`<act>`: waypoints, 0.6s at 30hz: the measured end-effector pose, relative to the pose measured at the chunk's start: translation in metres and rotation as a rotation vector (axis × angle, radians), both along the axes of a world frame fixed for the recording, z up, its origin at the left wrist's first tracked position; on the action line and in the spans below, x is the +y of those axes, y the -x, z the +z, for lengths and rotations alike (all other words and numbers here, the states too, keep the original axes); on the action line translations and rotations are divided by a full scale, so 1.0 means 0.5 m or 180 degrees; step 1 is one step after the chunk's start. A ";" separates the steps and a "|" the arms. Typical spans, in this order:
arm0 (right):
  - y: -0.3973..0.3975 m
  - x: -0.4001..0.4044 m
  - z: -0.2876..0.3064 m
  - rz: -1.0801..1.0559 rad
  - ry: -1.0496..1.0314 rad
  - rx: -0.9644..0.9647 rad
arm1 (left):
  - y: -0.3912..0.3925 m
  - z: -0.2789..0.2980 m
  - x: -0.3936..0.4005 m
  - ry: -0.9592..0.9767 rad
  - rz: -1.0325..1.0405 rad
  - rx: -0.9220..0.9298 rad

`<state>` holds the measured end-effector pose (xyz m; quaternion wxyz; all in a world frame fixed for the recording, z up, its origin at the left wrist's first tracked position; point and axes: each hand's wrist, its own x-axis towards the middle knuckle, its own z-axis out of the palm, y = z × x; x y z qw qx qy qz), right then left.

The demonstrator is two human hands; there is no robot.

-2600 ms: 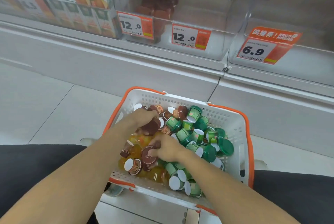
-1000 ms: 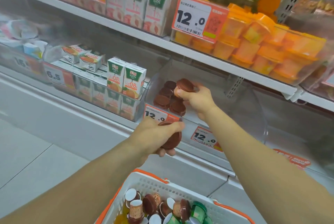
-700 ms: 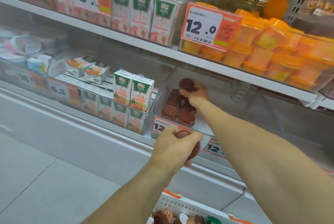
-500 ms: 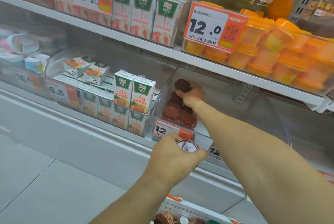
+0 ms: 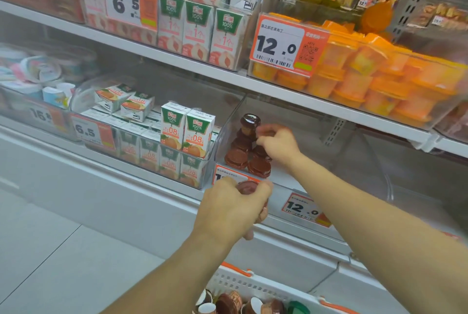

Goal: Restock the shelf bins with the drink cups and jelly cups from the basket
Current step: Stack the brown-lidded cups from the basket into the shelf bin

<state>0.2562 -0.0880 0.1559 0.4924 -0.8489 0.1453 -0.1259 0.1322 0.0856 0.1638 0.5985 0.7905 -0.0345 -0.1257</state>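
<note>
Several brown drink cups (image 5: 236, 157) are stacked at the left end of a clear shelf bin (image 5: 329, 187), with one brown cup (image 5: 250, 121) on top. My right hand (image 5: 278, 145) is inside the bin, its curled fingertips right beside the upper part of the stack. Blur hides whether they pinch anything. My left hand (image 5: 233, 208) grips another brown cup (image 5: 249, 187) in front of the bin's price tag. The white basket (image 5: 253, 285) with an orange rim sits at the bottom edge and holds brown cups (image 5: 229, 303) and a green one (image 5: 298, 308).
Juice cartons (image 5: 187, 136) fill the bin to the left. Orange jelly tubs (image 5: 367, 80) fill the bin on the shelf above, whose front edge (image 5: 278, 94) runs just over my right hand. The right part of the clear bin holds nothing. Grey floor tiles (image 5: 50, 250) lie at the lower left.
Both hands rose from the basket to the shelf, each with a brown cup. My right hand set its cup on top of the stack and drew slightly right; my left hand hovers with its cup.
</note>
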 end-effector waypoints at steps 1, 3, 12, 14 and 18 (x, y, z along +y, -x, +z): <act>0.045 0.009 0.016 0.0258 -0.0208 0.0012 | 0.002 0.001 0.002 0.0273 0.0054 0.0112; 0.143 0.016 0.042 0.0957 -0.0485 0.0021 | 0.004 0.006 0.001 0.0841 0.0221 0.0292; 0.342 0.038 0.037 0.1673 0.0741 -0.0768 | 0.045 0.018 -0.018 0.1252 0.0455 0.0365; 0.352 0.037 0.040 0.1476 0.0588 -0.0860 | 0.048 0.024 -0.025 0.1213 0.0459 0.0267; 0.349 0.043 0.047 0.1058 0.0437 -0.1135 | 0.050 0.036 -0.033 0.1609 0.0136 0.0250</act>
